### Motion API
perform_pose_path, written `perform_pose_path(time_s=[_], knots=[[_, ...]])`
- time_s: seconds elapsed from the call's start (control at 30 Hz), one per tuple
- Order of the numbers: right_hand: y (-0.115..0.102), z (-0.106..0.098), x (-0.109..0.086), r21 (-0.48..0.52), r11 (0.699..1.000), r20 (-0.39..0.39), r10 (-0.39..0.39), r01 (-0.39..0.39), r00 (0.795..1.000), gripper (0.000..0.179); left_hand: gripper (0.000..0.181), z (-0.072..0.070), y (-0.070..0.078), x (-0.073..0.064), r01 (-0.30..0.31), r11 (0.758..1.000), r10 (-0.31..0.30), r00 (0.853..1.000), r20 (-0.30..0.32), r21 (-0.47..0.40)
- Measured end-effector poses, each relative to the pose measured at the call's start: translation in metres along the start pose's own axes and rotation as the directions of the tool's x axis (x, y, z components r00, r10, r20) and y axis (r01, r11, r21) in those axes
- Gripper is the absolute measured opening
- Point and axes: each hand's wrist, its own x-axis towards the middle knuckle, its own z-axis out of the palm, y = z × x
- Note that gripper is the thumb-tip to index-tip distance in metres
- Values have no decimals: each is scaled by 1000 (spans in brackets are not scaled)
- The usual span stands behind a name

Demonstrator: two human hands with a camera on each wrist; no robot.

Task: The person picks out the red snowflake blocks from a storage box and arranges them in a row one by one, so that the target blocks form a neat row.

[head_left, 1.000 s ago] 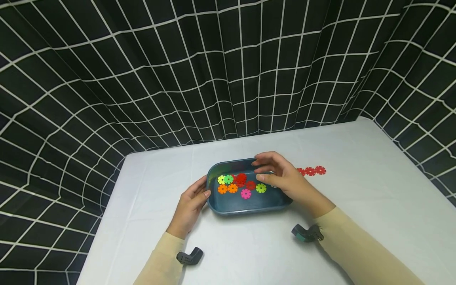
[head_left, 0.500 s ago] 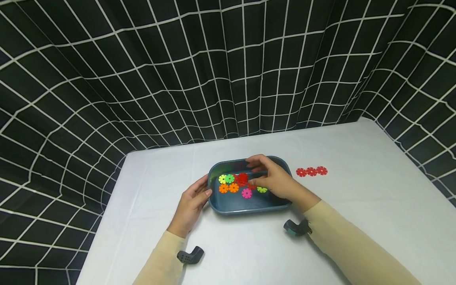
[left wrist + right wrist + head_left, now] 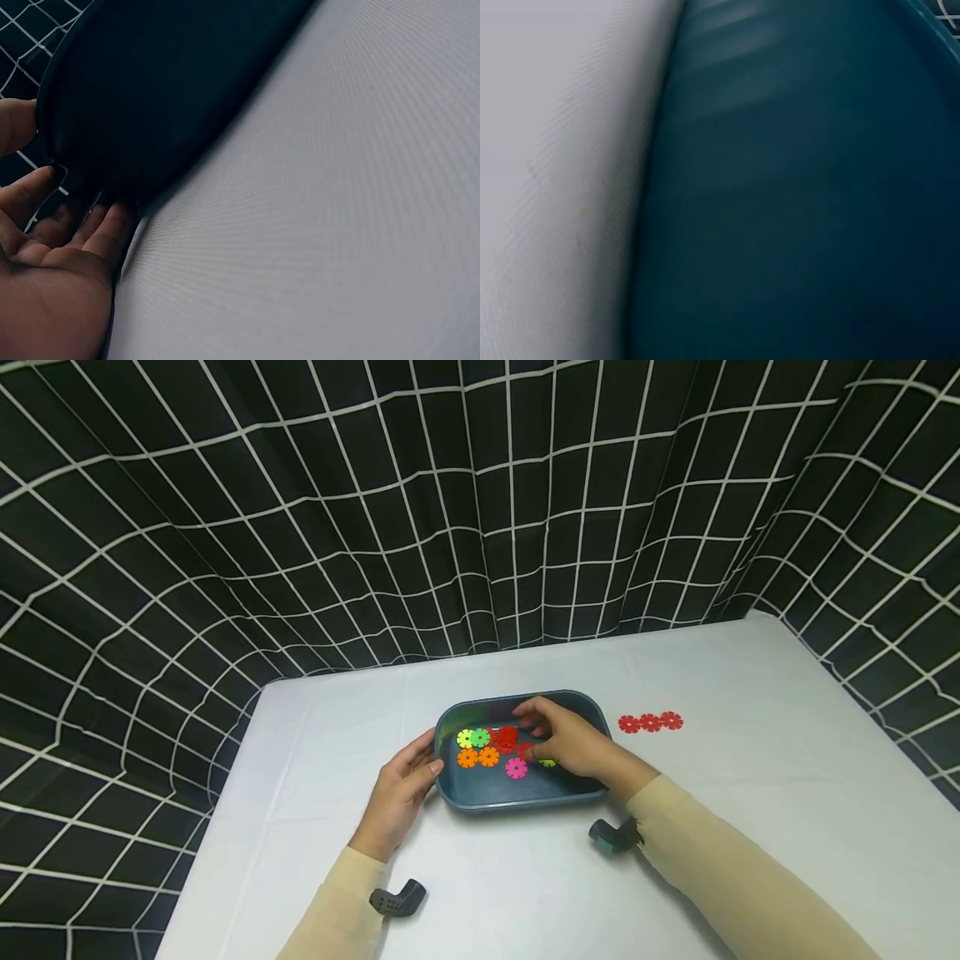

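Observation:
A dark blue-green plastic tray (image 3: pixel 491 793) lies on the white cloth, holding several notched plastic building discs. My left hand (image 3: pixel 401 783) grips its left end, thumb at the rim; in the left wrist view the fingers (image 3: pixel 109 229) lie along the outer wall. My right hand (image 3: pixel 566 739) reaches over the tray's right half, its thumb at a red disc (image 3: pixel 522 750) and the other fingers bent and spread apart from it. A pink disc (image 3: pixel 516 768) lies just in front, a yellow-green disc (image 3: pixel 547 762) partly under the hand. The right wrist view shows only the tray's wall (image 3: pixel 780 187) and cloth.
Left in the tray lie two orange discs (image 3: pixel 478 757), a yellow disc (image 3: pixel 466 739), a green disc (image 3: pixel 480 738) and a pile of red discs (image 3: pixel 507 737). A row of three red discs (image 3: pixel 650 722) lies right of the tray. A black gridded curtain (image 3: pixel 480 527) surrounds the table.
My right hand has moved left and down from the tray's right edge to the red disc, uncovering the red row on the cloth. The left hand stays on the tray.

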Motion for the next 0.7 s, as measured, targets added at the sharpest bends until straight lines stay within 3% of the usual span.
perform_pose_path(time_s=[0.27,0.53,0.7], knots=[[0,5,3,-112,994,7,-8,8,1000,52,58,0,1,-1,2,1000,-2,1000,1,1],[-3,11,1,-287,957,4,-49,48,999,43,59,0,0,-2,7,1000,-7,1000,-7,5],[-3,12,1,-328,942,13,-67,67,998,35,59,0,0,-2,6,1000,-6,1000,-4,8]])
